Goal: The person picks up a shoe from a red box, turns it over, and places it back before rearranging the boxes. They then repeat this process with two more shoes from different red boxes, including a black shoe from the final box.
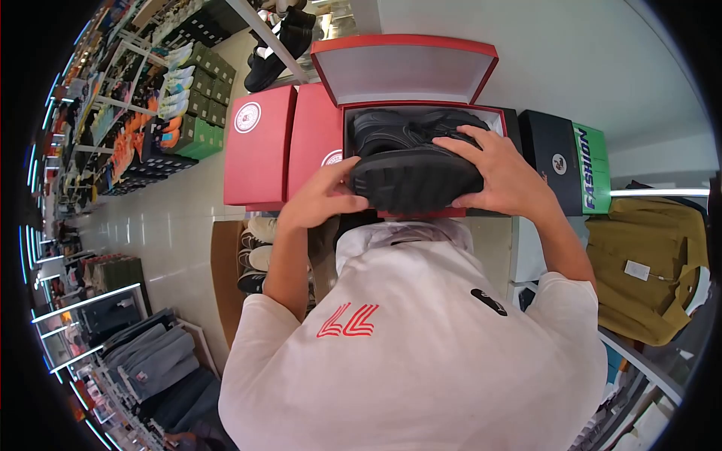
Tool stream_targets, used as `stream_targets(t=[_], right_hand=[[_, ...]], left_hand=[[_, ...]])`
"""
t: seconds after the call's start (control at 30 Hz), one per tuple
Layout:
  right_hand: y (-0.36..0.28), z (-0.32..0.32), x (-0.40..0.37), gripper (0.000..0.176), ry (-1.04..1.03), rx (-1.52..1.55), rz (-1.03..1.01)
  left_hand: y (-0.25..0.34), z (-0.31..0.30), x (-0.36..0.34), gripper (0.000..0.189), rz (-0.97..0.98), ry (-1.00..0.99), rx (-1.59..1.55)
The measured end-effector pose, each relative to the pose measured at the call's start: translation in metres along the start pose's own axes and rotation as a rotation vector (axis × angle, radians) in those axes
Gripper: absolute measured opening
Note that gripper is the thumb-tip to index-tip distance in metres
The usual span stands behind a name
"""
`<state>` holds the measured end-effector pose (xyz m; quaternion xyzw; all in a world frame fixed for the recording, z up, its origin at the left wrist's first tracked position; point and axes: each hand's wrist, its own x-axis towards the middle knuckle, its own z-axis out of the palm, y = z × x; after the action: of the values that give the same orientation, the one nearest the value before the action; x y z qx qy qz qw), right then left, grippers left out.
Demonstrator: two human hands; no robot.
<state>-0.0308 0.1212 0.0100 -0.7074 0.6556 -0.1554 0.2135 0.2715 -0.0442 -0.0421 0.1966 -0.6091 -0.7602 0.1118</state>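
Between my two hands is a black shoe, its ridged dark sole turned toward me, over the front edge of an open red shoebox. My left hand grips the shoe's left end, thumb below and fingers above. The right end is held by my right hand, with its fingers spread over the upper side and the thumb underneath. Another dark shoe lies inside the box behind it. The box's red lid stands raised at the back.
Closed red boxes sit left of the open one; a black box and a green box sit right. A cardboard box of shoes is lower left. An olive jacket hangs at right.
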Motion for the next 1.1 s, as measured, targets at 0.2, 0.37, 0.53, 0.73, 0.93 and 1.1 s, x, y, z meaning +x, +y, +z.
stream_targets(t=[0.2, 0.37, 0.53, 0.73, 0.93, 1.1], right_hand=[[-0.009, 0.001, 0.001, 0.093, -0.085, -0.073, 0.039], [-0.012, 0.011, -0.005, 0.091, 0.093, -0.337, -0.016], [-0.016, 0.032, -0.008, 0.092, 0.127, -0.354, -0.018], [-0.018, 0.044, -0.014, 0.09, 0.187, -0.431, -0.058], [-0.016, 0.044, -0.014, 0.089, 0.195, -0.418, -0.056], [-0.014, 0.055, -0.011, 0.09, 0.18, -0.385, -0.061]], left_hand=[[0.008, -0.018, 0.053, 0.034, 0.441, 0.111, 0.729], [-0.021, -0.016, 0.077, 0.02, 0.389, 0.002, 1.308], [-0.023, -0.024, 0.089, 0.024, 0.34, 0.016, 1.297], [-0.025, -0.003, 0.117, 0.058, 0.424, 0.056, 1.546], [-0.033, 0.007, 0.124, 0.058, 0.425, 0.293, 1.492], [-0.032, 0.003, 0.126, 0.056, 0.546, 0.338, 1.427]])
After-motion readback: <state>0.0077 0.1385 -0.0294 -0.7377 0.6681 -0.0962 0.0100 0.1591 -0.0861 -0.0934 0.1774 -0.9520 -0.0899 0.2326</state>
